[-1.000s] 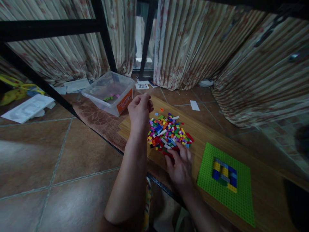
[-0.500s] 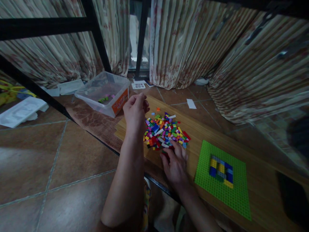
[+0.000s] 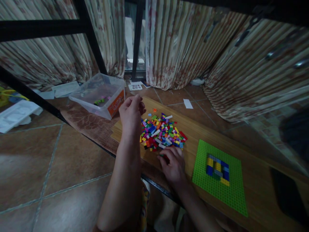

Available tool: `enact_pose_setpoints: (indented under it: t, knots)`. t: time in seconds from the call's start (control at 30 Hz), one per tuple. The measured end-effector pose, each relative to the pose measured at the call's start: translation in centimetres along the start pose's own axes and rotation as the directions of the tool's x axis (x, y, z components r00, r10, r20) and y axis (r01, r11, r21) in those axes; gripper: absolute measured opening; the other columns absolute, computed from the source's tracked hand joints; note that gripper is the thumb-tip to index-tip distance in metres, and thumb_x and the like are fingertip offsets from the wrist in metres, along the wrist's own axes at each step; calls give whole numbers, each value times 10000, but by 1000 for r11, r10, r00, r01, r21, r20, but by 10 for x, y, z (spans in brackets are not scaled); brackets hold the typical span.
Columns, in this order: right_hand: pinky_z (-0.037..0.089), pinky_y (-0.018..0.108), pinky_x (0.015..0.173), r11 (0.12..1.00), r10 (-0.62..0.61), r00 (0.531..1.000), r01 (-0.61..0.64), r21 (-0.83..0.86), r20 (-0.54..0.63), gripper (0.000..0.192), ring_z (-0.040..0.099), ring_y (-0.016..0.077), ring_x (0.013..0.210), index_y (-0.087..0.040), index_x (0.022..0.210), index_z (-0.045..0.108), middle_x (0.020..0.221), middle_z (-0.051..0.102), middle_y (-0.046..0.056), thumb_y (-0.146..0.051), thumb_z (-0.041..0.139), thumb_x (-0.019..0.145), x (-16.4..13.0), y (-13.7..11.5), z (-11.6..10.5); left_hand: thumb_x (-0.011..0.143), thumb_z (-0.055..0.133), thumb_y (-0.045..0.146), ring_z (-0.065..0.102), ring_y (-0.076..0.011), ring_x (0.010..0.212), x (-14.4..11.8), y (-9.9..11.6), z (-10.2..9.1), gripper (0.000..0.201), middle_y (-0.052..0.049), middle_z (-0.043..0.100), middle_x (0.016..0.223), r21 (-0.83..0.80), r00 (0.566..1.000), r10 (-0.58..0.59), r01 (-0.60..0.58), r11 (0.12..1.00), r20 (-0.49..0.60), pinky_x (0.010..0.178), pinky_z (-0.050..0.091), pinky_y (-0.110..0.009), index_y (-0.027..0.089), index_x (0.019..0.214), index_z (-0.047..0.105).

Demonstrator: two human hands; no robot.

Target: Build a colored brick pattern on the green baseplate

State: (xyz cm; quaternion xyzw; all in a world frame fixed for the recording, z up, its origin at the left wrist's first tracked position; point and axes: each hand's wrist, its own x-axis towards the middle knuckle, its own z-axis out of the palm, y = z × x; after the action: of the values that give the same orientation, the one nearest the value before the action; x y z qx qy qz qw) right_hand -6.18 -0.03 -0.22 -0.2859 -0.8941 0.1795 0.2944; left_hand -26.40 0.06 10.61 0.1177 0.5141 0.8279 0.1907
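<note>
1. Lying on the board, the brick pile is touched at its near edge by the right hand, whose fingers have curled in since half a second ago.
2. Whether a brick is pinched cannot be told.
3. The left hand is held loosely curled beside the pile; its contents are hidden.

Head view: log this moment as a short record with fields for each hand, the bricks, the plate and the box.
left hand: raised over the far left edge of the brick pile, fingers curled together; whether it holds a brick cannot be told
right hand: resting on the wooden board at the pile's near edge, fingers at a red brick
brick pile: mixed colours, loose on the wooden board
green plate: flat, right of the pile, carrying a small blue, yellow and grey block
clear box: behind the pile to the left, a few bricks inside
</note>
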Motion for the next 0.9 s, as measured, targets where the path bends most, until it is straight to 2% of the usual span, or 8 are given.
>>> enact_pose_setpoints:
  t: [0.13, 0.27, 0.4, 0.5, 0.6, 0.73, 0.83, 0.9]
  knots:
    - [466, 336, 754, 996, 4, 1000, -6, 84, 25, 92, 572, 198, 822, -231, 805, 650, 815, 659, 31, -214, 582, 864, 2, 1, 1, 765, 640, 328, 423, -52, 438, -1, 0, 1, 246, 50, 494, 512, 34, 1000, 2, -2, 999, -6, 494, 426, -173, 197, 602, 510]
    - [514, 302, 743, 968, 58, 998, -54, 247, -11, 147, 622, 176, 842, -228, 967, 681, 903, 673, 46, -213, 561, 883, 2, 0, 1, 752, 653, 342, 409, -46, 425, -1, 0, 2, 254, 56, 495, 518, 29, 1000, 6, -6, 1000, 6, 493, 428, -175, 196, 601, 511]
    - [539, 297, 746, 927, 146, 988, -117, 356, -55, 157, 655, 172, 847, -229, 962, 711, 935, 684, 59, -223, 578, 879, 2, -6, -7, 743, 665, 341, 400, -45, 421, -2, 0, 4, 253, 57, 489, 521, 24, 1000, -1, 1, 1000, 23, 488, 435, -179, 198, 595, 518]
    - [555, 308, 753, 878, 258, 963, -199, 435, -81, 157, 669, 180, 866, -239, 951, 720, 942, 701, 56, -235, 585, 871, -3, -7, -18, 728, 672, 285, 410, -49, 437, -4, 2, 6, 230, 58, 476, 505, 29, 1000, 0, 0, 1000, 10, 479, 434, -177, 198, 572, 528]
    - [570, 326, 772, 811, 409, 908, -314, 494, -95, 170, 675, 185, 881, -238, 984, 715, 947, 708, 52, -272, 604, 859, -16, -2, -33, 708, 659, 212, 419, -51, 446, -5, 5, 10, 195, 57, 482, 500, 29, 1000, -6, 6, 1000, -6, 471, 435, -191, 187, 549, 550]
    - [594, 361, 727, 713, 592, 797, -448, 539, -120, 227, 698, 193, 811, -222, 1017, 701, 953, 698, 69, -351, 594, 864, -49, 19, -62, 650, 669, 178, 430, -56, 450, -7, 7, 15, 189, 63, 498, 480, 20, 1000, -28, 28, 999, -10, 465, 439, -207, 181, 513, 540]
    - [598, 377, 699, 679, 684, 709, -531, 508, -173, 268, 706, 208, 795, -212, 1030, 694, 992, 698, 83, -387, 599, 851, -76, 43, -89, 598, 696, 186, 456, -67, 477, -9, 6, 17, 173, 71, 510, 467, 55, 999, -47, 47, 997, 2, 478, 465, -219, 197, 501, 553]
    - [590, 382, 700, 676, 714, 674, -596, 434, -187, 294, 701, 216, 789, -196, 1035, 689, 965, 703, 91, -402, 602, 844, -90, 60, -108, 580, 710, 207, 476, -77, 494, -9, 4, 19, 164, 79, 524, 465, 91, 999, -45, 45, 995, 7, 480, 477, -226, 219, 501, 567]
